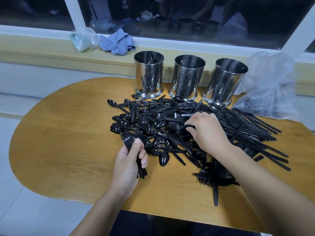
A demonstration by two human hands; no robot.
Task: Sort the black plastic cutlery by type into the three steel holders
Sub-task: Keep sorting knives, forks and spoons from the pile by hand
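Gathering stage, mid-sort. My left hand has its grip clamped round a bundle of forks, tines pointing toward the far edge, held just off the near-left fringe of the cutlery pile. My right hand is down in the middle of the pile, fingers curled and pinching at one black piece; looks like a fork handle, can't tell for sure under the fingers.

The pile sprawls over the middle and right of the table: spoons mostly left, long handles fanned toward the right edge, a few forks and a knife near the near edge. Three holders stand in a row along the far edge: left holder already has some pieces in it, middle holder contents not visible, right holder shows a piece or two. Plastic bag at the far right corner.

Next, I judge: lift the pinched piece free, add it to the left bundle if it matches, then drop the bundle into the fork holder. Which one that is, I can't tell from here.
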